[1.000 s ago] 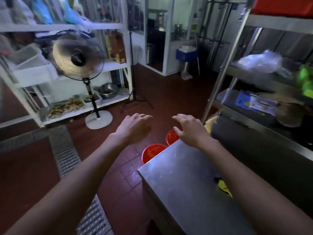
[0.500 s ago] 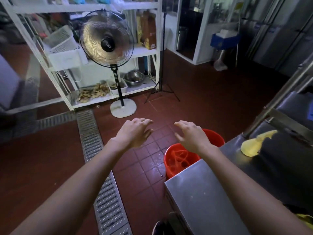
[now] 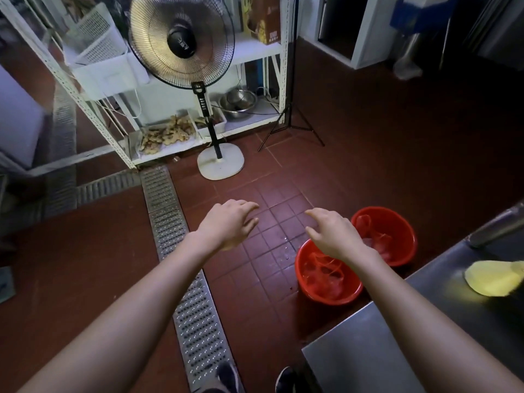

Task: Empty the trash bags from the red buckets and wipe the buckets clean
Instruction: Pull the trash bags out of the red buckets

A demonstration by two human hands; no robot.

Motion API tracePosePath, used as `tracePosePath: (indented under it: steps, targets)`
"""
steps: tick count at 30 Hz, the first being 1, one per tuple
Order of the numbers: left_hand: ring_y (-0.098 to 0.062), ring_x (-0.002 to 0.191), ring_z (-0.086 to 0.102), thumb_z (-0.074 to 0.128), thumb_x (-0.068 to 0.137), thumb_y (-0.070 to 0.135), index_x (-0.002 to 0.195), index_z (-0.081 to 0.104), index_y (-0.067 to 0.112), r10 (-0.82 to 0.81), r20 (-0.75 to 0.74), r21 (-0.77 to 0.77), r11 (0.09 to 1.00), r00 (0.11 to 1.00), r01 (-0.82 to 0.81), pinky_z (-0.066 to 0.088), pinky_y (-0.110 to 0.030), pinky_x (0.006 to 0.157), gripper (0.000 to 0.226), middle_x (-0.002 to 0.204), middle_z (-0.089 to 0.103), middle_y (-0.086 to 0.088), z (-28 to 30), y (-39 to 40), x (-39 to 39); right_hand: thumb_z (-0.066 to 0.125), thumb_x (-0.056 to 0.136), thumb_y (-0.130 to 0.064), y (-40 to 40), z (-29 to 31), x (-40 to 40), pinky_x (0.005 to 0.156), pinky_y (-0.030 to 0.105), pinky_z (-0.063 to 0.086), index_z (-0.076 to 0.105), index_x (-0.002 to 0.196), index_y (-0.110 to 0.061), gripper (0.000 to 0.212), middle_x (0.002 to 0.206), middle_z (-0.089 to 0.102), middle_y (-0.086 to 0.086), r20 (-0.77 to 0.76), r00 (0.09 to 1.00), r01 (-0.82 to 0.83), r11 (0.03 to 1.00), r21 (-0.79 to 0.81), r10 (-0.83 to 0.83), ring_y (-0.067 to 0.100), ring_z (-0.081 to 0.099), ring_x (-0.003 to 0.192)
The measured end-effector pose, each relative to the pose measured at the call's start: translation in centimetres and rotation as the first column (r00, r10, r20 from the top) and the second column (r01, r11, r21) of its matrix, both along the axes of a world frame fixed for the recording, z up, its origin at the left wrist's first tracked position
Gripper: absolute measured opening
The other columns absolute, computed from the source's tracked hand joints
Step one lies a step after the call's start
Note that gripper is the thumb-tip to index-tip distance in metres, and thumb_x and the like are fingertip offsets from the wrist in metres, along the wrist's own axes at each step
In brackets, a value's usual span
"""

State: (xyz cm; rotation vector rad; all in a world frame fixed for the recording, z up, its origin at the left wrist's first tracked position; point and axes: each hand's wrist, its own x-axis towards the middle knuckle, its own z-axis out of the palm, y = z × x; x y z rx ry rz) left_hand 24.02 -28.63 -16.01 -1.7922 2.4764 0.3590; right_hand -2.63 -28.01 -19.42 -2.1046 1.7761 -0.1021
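Neither hand grips anything: the left hand and the right hand are both stretched forward, palms down, fingers loosely spread and a little drooped, nothing between them.

Below both hands lies the red tiled floor. Far ahead of the left hand stands a white shelf rack, with a white basket on an upper level, a brown box on a shelf, and, at the bottom, a tray of pale knobbly roots and a steel bowl. In front of the rack, straight ahead of the left hand, stands a pedestal fan on a white base. A metal drain grate runs along the floor under the left forearm. To the right of the right arm is a steel counter, and on it, well right of the right hand, lies a yellow cloth.

Two red buckets sit side by side on the floor, touching or nearly so, beside the counter. The near bucket is directly under the right wrist; the far bucket is just right of the right hand. Each is lined with a thin clear trash bag; what is inside cannot be made out. A black tripod stands ahead of the right hand. Two dark shoes show beneath the forearms.
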Motion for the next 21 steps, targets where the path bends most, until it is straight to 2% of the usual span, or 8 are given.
tracePosePath:
  steps: [5,11,16,21]
  targets:
    - [-0.022,0.139,0.047,0.043,0.107,0.047,0.148,0.047,0.029,-0.048,-0.005,0.053,0.997,0.999,0.048,0.043,-0.041,0.108,0.045,0.151,0.054,0.003,-2.8,-5.9,1.4,0.054,0.098,-0.035,-4.4,-2.5,1.2,0.106,0.044,0.044,0.049,0.146,-0.025,0.049,0.152,0.049,-0.005,-0.004,0.999,0.051,0.996,0.074,-0.051,0.025,0.048,0.136]
    - [-0.023,0.139,0.048,0.045,0.107,0.046,0.148,0.049,0.027,-0.158,-0.065,0.108,0.981,0.985,0.164,0.044,-0.042,0.107,0.045,0.151,0.054,0.002,-6.0,-15.3,3.2,0.055,0.097,-0.034,-9.8,-5.4,2.7,0.107,0.042,0.044,0.051,0.145,-0.026,0.049,0.151,0.051,-0.005,-0.015,0.974,0.226,0.966,0.127,-0.226,0.025,0.049,0.135]
    - [-0.024,0.138,0.049,0.047,0.106,0.044,0.147,0.051,0.026,-0.263,-0.109,0.204,0.938,0.958,0.281,0.045,-0.043,0.107,0.044,0.150,0.055,0.002,-9.5,-21.5,3.4,0.057,0.096,-0.032,-11.5,-8.2,2.9,0.110,0.042,0.041,0.051,0.145,-0.023,0.050,0.150,0.052,-0.002,-0.016,0.911,0.406,0.889,0.212,-0.413,0.025,0.049,0.137]
    - [-0.026,0.138,0.049,0.049,0.106,0.041,0.147,0.051,0.026,-0.421,-0.117,0.278,0.855,0.899,0.437,0.046,-0.044,0.106,0.044,0.150,0.055,0.000,-12.1,-24.8,-0.7,0.059,0.096,-0.032,-10.2,-11.0,1.2,0.113,0.043,0.039,0.052,0.145,-0.022,0.050,0.151,0.051,-0.002,0.003,0.789,0.588,0.758,0.283,-0.614,0.024,0.047,0.138]
